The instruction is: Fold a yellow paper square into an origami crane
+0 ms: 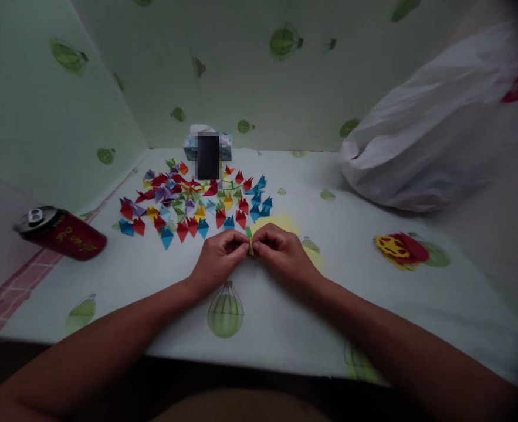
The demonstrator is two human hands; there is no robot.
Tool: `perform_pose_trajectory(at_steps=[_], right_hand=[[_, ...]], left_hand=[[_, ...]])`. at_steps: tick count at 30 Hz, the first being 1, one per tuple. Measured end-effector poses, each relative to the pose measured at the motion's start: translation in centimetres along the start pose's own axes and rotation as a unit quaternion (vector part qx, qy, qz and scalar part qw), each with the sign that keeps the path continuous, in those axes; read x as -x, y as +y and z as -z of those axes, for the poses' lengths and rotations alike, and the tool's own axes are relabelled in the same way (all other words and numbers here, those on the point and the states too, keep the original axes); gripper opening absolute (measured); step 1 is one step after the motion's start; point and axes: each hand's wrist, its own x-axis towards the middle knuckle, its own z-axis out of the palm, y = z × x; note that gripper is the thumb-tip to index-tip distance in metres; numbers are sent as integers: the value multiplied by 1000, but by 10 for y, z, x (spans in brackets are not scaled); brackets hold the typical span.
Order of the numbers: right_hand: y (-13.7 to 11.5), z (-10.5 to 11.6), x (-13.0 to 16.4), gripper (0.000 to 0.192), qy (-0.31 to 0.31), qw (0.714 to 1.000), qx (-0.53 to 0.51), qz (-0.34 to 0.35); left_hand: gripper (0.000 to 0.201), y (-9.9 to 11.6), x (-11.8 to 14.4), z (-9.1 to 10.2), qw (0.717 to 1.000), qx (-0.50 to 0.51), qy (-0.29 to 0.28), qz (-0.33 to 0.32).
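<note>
both hands, left hand point(218, 257) and right hand point(280, 251), are pinched on a small yellow paper piece point(250, 241) low over the bench point(153, 275), while many folded paper pieces point(192, 202) are already laid behind, and yellow sheets point(285, 224) are left unfolded.

This looks like a room in a home, in a snug corner. The walls point(223, 70) and the table point(285, 316) wear the same pale green cover with little balloon pictures. Near the table's far edge lie lots of folded paper shapes point(197, 202), a red can point(67, 234) lies by the left edge, and a white plastic bag point(434, 135) sits at the far right corner.
</note>
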Motion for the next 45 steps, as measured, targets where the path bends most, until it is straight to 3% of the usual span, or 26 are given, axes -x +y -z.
perform_pose_trajectory(at_steps=[23, 33, 45], right_hand=[[2, -3, 0, 9, 6, 1000, -4, -6], [-3, -6, 2, 15, 22, 996, 41, 78], [-4, -6, 3, 14, 26, 998, 35, 55]], left_hand=[[7, -1, -1, 0, 1000, 20, -2, 12], [15, -2, 0, -2, 994, 104, 0, 32], [8, -2, 0, -3, 996, 89, 13, 22]])
